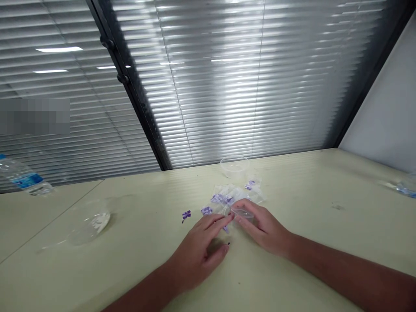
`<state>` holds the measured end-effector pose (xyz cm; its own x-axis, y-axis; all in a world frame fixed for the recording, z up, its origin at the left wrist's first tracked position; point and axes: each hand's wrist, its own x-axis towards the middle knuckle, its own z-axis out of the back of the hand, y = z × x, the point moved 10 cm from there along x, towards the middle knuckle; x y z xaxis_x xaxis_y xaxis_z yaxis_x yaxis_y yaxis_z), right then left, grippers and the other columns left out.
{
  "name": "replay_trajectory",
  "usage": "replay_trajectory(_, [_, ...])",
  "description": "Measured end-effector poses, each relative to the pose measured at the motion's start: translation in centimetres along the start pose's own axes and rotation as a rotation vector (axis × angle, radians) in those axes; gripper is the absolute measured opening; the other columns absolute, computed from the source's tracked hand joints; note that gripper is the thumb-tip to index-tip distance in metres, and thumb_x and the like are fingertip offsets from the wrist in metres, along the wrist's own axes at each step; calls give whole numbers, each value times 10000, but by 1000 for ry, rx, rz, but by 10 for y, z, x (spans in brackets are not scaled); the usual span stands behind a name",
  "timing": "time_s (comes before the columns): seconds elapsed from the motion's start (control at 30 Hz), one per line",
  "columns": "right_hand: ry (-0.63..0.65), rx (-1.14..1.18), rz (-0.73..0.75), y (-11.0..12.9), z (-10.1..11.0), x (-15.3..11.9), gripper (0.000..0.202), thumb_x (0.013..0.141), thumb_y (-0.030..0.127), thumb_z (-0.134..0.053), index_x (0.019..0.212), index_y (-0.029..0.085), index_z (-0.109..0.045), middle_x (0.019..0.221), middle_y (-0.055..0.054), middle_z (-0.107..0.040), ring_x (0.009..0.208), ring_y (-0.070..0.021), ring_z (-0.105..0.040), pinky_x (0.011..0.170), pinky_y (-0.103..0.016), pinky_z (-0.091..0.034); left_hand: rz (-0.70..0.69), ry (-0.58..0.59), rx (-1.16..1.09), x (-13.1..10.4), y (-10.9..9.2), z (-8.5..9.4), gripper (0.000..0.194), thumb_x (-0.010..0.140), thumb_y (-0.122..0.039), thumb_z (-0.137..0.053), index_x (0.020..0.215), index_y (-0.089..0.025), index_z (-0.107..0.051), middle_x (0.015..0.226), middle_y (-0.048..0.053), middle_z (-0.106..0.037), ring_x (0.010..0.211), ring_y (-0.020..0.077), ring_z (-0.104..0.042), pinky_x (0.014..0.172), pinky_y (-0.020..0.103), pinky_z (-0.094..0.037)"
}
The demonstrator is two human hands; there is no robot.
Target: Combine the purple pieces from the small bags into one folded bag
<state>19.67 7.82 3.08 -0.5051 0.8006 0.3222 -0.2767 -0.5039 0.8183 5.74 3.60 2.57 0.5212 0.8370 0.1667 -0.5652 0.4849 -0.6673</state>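
My right hand (264,227) is closed around a small clear plastic bag (243,213), with thumb and fingers on either side of its mouth. My left hand (203,251) reaches in from the left, fingers stretched out and thumb apart. Its fingertips meet those of my right hand at the bag's left edge. By my left thumb tip is a tiny dark bit (229,243), too small to name. Just beyond both hands lie several clear bags with purple-printed pieces (222,199). A loose purple piece (186,214) lies to the left, beside another purple-and-white piece (206,210).
A round clear plastic tub (234,165) stands at the back of the pale table (149,268). To the left lies a clear plastic package (89,227) with a white part. A water bottle (27,178) is at far left, another clear bottle (407,187) at far right. Window blinds rise behind.
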Motion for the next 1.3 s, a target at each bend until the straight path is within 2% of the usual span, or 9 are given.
replay_trajectory(0.27, [-105,0,-127,-23,12,1,287,1083,426,-434,1076,227,-641,964,-21,-626,933,-180,-587,824,-297,-452,-15,-14,12,5,0,-1,262,919,-180,-612,1145,-296,-674,1186,24,-657,1137,206,-572,1030,352,-436])
replay_trajectory(0.47, [-77,-123,58,2,5,0,137,1003,303,-561,1103,226,-614,1054,-54,-639,1008,-211,-579,894,-339,-456,31,-102,63,6,9,9,84,940,-198,-586,952,-234,-660,997,30,-664,1003,207,-580,910,353,-420])
replay_trajectory(0.53, [-35,-208,141,11,-3,-2,208,942,268,-636,1145,235,-608,1018,-50,-652,943,-215,-580,878,-361,-448,13,-85,80,6,7,8,70,945,-210,-585,930,-230,-651,955,24,-656,964,202,-575,878,350,-412])
replay_trajectory(0.67, [24,-251,158,11,-11,-4,349,904,246,-672,1244,258,-593,998,-33,-681,833,-199,-582,875,-386,-443,-44,-38,97,4,-2,2,70,938,-204,-591,963,-238,-647,948,17,-649,938,196,-563,877,353,-402])
replay_trajectory(0.87, [-83,-167,-11,-10,2,-4,326,943,326,-634,1265,287,-600,976,-19,-646,883,-201,-583,805,-341,-468,-32,-61,91,1,-2,7,141,928,-187,-586,1055,-242,-612,1041,32,-643,1019,209,-562,917,353,-430])
replay_trajectory(0.97, [-244,-242,-78,-15,19,-3,279,933,320,-624,1208,271,-611,974,-19,-615,947,-212,-579,874,-368,-461,-44,-51,110,0,-4,8,291,935,-205,-590,1217,-272,-580,1255,42,-607,1198,222,-525,1045,370,-417])
replay_trajectory(1.1, [-408,-379,-131,-26,42,0,195,955,345,-567,1112,242,-621,1060,-36,-630,1050,-231,-578,968,-417,-430,-82,92,180,-1,-9,-5,523,952,-299,-627,1444,-396,-476,1511,-9,-471,1407,237,-391,1217,417,-293])
replay_trajectory(1.2, [-459,-522,-159,-42,59,4,217,946,363,-558,1109,239,-628,1138,-47,-647,1125,-254,-570,1017,-456,-394,-71,141,194,-1,-7,-10,484,963,-338,-619,1427,-417,-506,1537,-27,-456,1442,251,-358,1237,436,-272])
replay_trajectory(1.3, [-422,-636,-269,-71,73,9,342,950,414,-543,1242,251,-617,1247,-72,-637,1211,-285,-550,1052,-496,-368,-40,143,172,-1,-4,-9,412,977,-350,-598,1383,-396,-546,1504,-16,-492,1425,250,-379,1234,436,-278])
